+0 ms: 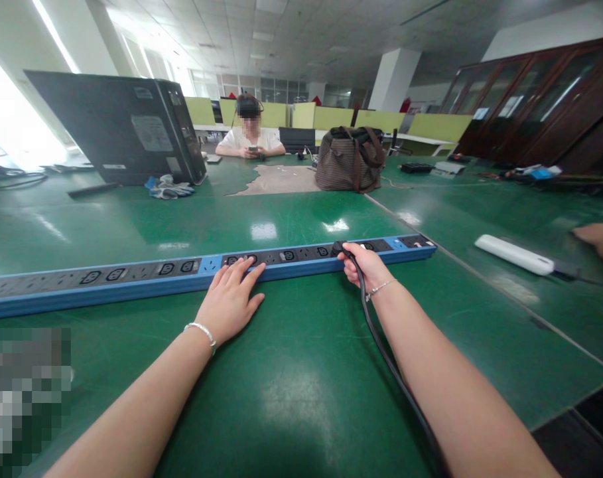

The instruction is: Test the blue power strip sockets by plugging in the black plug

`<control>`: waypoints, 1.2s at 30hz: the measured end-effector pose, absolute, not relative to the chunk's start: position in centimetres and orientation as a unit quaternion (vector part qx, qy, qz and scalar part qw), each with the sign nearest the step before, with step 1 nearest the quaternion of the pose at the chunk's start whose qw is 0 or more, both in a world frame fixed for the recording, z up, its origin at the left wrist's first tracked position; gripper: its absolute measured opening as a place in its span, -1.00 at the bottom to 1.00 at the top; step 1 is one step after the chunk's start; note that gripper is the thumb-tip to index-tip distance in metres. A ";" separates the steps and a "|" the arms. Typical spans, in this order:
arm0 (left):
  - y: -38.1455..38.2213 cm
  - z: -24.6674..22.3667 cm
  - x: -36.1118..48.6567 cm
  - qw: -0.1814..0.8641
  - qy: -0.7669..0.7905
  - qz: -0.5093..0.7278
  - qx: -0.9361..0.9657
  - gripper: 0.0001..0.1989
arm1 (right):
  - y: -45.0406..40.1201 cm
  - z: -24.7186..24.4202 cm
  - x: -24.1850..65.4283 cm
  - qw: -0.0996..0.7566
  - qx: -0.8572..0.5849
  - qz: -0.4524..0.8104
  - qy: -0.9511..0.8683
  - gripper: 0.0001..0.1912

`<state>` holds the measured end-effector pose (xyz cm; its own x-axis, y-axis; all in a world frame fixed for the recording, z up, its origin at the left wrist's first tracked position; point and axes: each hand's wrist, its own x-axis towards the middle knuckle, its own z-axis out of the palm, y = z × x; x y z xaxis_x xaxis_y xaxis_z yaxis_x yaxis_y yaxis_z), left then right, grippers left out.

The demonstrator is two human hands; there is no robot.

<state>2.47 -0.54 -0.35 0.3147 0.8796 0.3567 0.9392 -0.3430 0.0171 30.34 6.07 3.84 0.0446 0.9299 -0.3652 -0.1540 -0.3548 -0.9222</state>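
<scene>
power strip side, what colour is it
The side is blue, shown best in the head view.

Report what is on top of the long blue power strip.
The left hand lies on the power strip; the right hand holds a black plug against it. The surface beneath plug and fingers is covered.

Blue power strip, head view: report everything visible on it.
The power strip is a long, straight bar with a blue, metal-looking housing and a black socket face holding mixed outlets, two blue socket sections among them. It lies flat across the green tabletop, sockets up, its left end out of frame. The left hand rests on it; the right hand holds a black plug at its face. Whether the plug is fully seated, I can't tell.
</scene>
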 end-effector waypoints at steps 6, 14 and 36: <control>-0.6 -0.3 2.7 0.102 -0.571 -0.159 -0.799 -0.47 | 6.0 3.6 29.9 0.470 -0.574 0.566 -0.359 -0.65; -0.6 -0.1 2.8 0.101 -0.576 -0.151 -0.797 -0.48 | 4.1 7.7 31.3 0.609 -0.384 0.531 -0.448 -0.61; -0.4 -0.5 2.5 0.114 -0.569 -0.158 -0.799 -0.46 | 8.2 6.6 42.8 0.385 -0.635 0.585 -0.326 -0.60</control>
<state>2.46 -0.36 -0.53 0.3019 0.8738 0.3811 0.9454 -0.3258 -0.0018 42.81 8.24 6.65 0.1035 0.8645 -0.4918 -0.0359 -0.4909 -0.8705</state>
